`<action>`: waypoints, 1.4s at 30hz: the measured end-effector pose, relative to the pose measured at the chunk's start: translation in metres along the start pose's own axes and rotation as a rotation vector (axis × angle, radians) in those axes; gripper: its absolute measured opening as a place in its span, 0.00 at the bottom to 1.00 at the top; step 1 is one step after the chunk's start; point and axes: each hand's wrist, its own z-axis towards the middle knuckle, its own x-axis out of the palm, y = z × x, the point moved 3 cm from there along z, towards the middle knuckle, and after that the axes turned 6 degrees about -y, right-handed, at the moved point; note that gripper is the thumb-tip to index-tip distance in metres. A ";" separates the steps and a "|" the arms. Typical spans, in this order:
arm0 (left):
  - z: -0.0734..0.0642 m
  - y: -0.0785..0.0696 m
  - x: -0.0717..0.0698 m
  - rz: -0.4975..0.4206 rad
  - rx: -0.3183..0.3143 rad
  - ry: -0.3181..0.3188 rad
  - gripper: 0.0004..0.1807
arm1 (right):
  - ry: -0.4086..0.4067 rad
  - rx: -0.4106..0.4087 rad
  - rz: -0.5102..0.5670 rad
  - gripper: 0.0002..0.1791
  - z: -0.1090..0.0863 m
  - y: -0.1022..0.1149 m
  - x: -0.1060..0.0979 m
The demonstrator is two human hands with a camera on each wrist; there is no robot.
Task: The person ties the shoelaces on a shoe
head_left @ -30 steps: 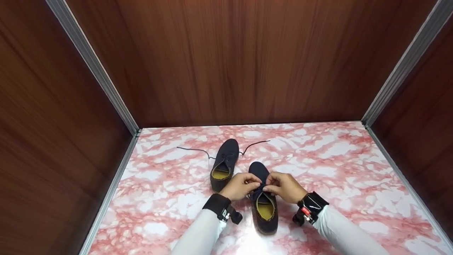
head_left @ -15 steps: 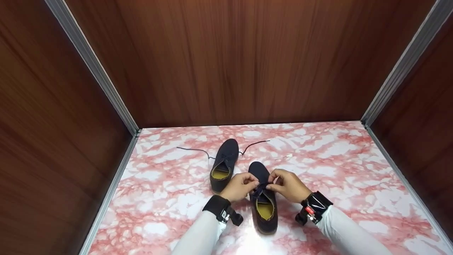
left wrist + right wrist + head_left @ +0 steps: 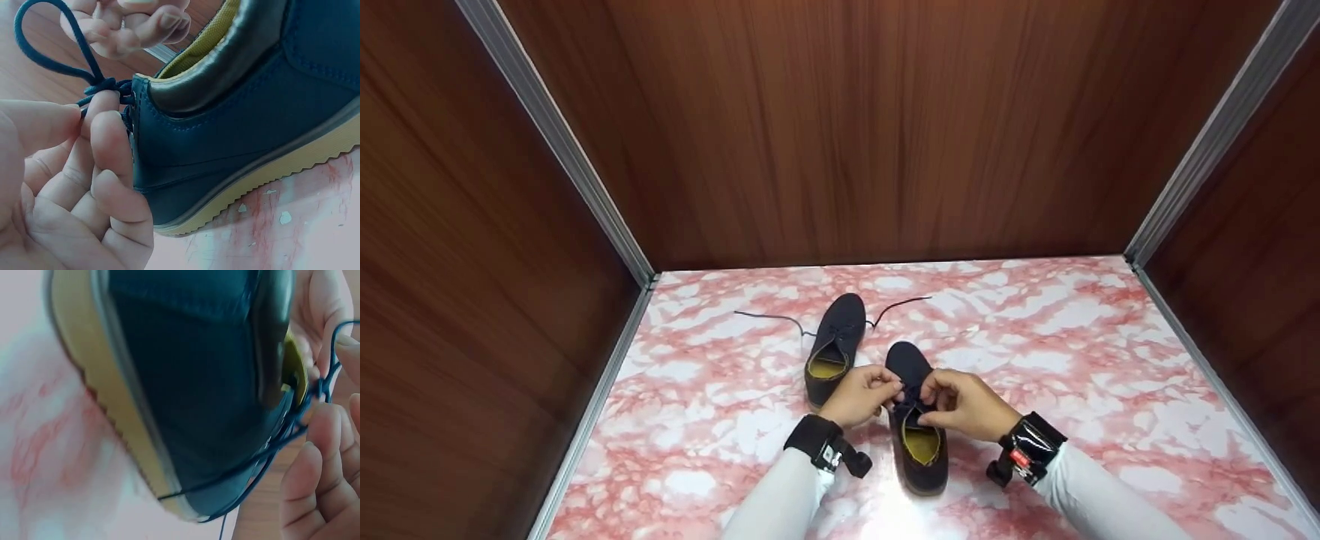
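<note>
Head view: a dark navy lace-up shoe with a mustard-yellow lining (image 3: 916, 431) stands on the pink-and-white marbled tabletop (image 3: 1072, 352), toe pointing away from the person. The left hand (image 3: 861, 395) and the right hand (image 3: 966, 403) meet over its laces, fingers curled and pinching the thin navy shoelace (image 3: 911, 396) from either side. Just beyond and to the left stands a second navy shoe with the same yellow lining (image 3: 832, 346), its loose lace ends (image 3: 769, 317) trailing across the tabletop. Dark wood-grain walls (image 3: 847, 127) with grey metal corner strips enclose the surface. Both wrists carry black straps over white sleeves.

Left wrist view: the near shoe (image 3: 247, 118) shows its side, with a pale ridged sole resting on the marbled surface. The left hand (image 3: 73, 185) grips the lace at the knot (image 3: 107, 87), fingertips pressed against the shoe's upper. A loop of lace (image 3: 53, 48) rises from the knot toward the right hand (image 3: 126, 25), whose curled fingers hover just above.

Right wrist view: blurred; the shoe (image 3: 185, 394) fills the frame, and the right hand (image 3: 320, 467) pinches strands of lace (image 3: 281, 444) beside the knot.
</note>
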 end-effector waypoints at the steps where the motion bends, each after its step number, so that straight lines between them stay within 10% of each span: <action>1: 0.000 0.001 0.000 -0.003 0.000 0.002 0.09 | 0.004 -0.009 0.006 0.17 0.000 0.002 0.002; 28: -0.013 0.007 -0.016 0.066 0.071 -0.031 0.10 | 0.019 0.039 0.328 0.07 0.005 -0.020 -0.016; 42: -0.017 0.001 -0.014 0.218 0.077 0.011 0.04 | 0.024 0.119 0.109 0.08 -0.008 -0.040 -0.022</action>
